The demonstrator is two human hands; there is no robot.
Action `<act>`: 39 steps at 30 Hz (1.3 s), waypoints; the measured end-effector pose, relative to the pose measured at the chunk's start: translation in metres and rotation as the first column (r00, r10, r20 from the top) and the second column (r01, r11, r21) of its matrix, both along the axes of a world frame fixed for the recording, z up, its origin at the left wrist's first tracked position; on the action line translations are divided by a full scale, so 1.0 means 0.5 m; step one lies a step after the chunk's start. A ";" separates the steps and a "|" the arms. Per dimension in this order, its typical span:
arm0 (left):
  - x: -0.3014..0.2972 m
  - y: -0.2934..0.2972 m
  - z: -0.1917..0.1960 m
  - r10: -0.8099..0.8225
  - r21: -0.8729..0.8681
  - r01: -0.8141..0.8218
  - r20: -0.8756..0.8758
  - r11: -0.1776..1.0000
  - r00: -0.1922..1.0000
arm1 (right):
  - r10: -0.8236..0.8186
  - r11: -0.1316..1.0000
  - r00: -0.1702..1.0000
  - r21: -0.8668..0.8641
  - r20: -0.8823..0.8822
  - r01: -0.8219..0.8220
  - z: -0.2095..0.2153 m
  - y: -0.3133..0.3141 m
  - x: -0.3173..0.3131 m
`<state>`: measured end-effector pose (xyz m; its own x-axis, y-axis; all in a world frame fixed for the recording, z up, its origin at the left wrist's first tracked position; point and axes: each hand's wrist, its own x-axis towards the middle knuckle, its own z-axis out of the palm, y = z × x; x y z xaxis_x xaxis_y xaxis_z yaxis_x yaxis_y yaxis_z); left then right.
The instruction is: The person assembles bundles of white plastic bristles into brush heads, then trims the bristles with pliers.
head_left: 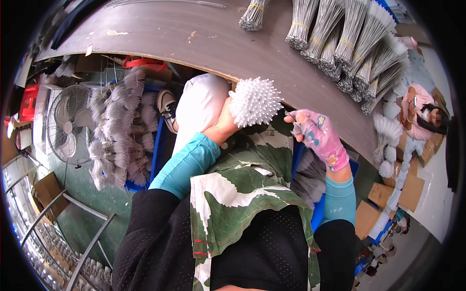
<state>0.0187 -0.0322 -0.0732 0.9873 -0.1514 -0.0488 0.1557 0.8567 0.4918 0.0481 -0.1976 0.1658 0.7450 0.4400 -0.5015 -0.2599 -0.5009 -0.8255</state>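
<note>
My left hand [225,121] is closed round a bundle of white bristle brushes [256,102], held at the table's front edge. The bundle's rounded end of many white tips faces up, while its lower part is hidden by the hand and the lap. Just to the right is my right hand [318,138], in a pink flowered fingerless glove, apart from the bundle. Its fingers are curled in and pinched; whatever thin thing may be between them is too small to make out. A camouflage apron [242,194] lies over my lap below both hands.
Several brush bundles with wire stems and yellow bands [330,43] lie on the brown table [170,31]. At the left stand a fan [70,126] and hanging brush bundles [126,131]. Blue bins [156,150] flank my legs. Another person [420,111] sits at the far right near cardboard boxes [378,194].
</note>
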 end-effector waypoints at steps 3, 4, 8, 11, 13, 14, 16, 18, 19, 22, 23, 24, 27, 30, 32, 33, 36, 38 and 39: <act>-0.003 -0.005 -0.007 0.013 -0.205 -0.027 -0.067 0.978 0.998 | 0.057 0.994 0.998 -0.093 -0.007 -0.058 0.004 0.002 0.023; 0.007 -0.014 -0.029 0.126 0.582 -0.282 0.294 0.762 0.947 | 0.081 0.988 0.997 -0.134 0.011 -0.079 0.019 0.012 0.028; 0.008 -0.008 -0.037 -0.138 0.873 -0.433 0.468 0.223 0.873 | 0.111 0.972 0.993 -0.206 -0.030 -0.115 0.028 0.018 0.038; 0.003 -0.022 -0.060 0.130 0.292 -0.159 0.118 0.943 0.985 | 0.134 0.957 0.989 -0.250 -0.064 -0.146 0.025 0.026 0.044; 0.005 -0.018 -0.054 0.055 0.632 -0.256 0.319 0.731 0.946 | 0.100 0.953 0.987 -0.273 -0.129 -0.132 0.018 0.025 0.047; 0.006 -0.015 -0.054 0.053 0.632 -0.254 0.318 0.733 0.947 | 0.098 0.953 0.987 -0.274 -0.130 -0.130 0.019 0.024 0.053; 0.008 -0.005 -0.067 -0.161 0.651 -0.037 0.242 0.759 0.957 | 0.168 0.930 0.972 -0.300 -0.163 -0.211 0.025 0.027 0.069; 0.007 -0.003 -0.078 -0.173 0.691 -0.034 0.228 0.722 0.958 | 0.197 0.909 0.966 -0.340 -0.165 -0.243 0.041 0.042 0.077; 0.006 -0.003 -0.082 -0.186 0.730 -0.031 0.215 0.683 0.959 | 0.225 0.884 0.960 -0.379 -0.165 -0.272 0.046 0.048 0.080; 0.009 -0.027 -0.071 0.066 0.181 -0.079 0.078 0.980 0.995 | 0.294 0.845 0.935 -0.403 -0.197 -0.351 0.042 0.049 0.101; 0.004 -0.023 -0.066 0.067 0.182 -0.080 0.077 0.980 0.995 | 0.296 0.845 0.934 -0.401 -0.198 -0.353 0.042 0.052 0.106; 0.002 -0.015 -0.035 0.036 0.070 -0.037 0.010 0.997 0.999 | 0.323 0.830 0.926 -0.411 -0.194 -0.376 0.040 0.052 0.111; -0.002 -0.006 -0.017 0.008 0.024 -0.007 -0.022 1.000 1.000 | 0.397 0.764 0.896 -0.468 -0.199 -0.443 0.051 0.070 0.122; 0.001 -0.006 -0.018 0.013 0.099 -0.017 0.037 0.995 0.999 | 0.518 0.672 0.845 -0.548 -0.133 -0.498 0.065 0.081 0.121; 0.004 -0.007 -0.018 0.018 0.100 -0.024 0.067 0.995 0.998 | 0.594 0.631 0.802 -0.585 -0.059 -0.510 0.065 0.080 0.116; 0.005 -0.008 -0.018 -0.018 -0.071 0.020 0.026 0.997 1.000 | 0.644 0.605 0.765 -0.605 -0.010 -0.517 0.062 0.075 0.114; 0.008 -0.013 -0.007 -0.072 -0.355 0.070 0.009 0.932 0.997 | 0.667 0.627 0.741 -0.591 0.072 -0.507 0.071 0.067 0.100; 0.010 -0.009 0.010 -0.081 -0.462 0.084 0.026 0.883 0.996 | 0.641 0.673 0.760 -0.554 0.107 -0.490 0.079 0.065 0.096; 0.011 0.001 0.035 -0.072 -0.499 0.158 0.189 0.852 0.979 | 0.670 0.648 0.729 -0.587 0.136 -0.486 0.082 0.062 0.095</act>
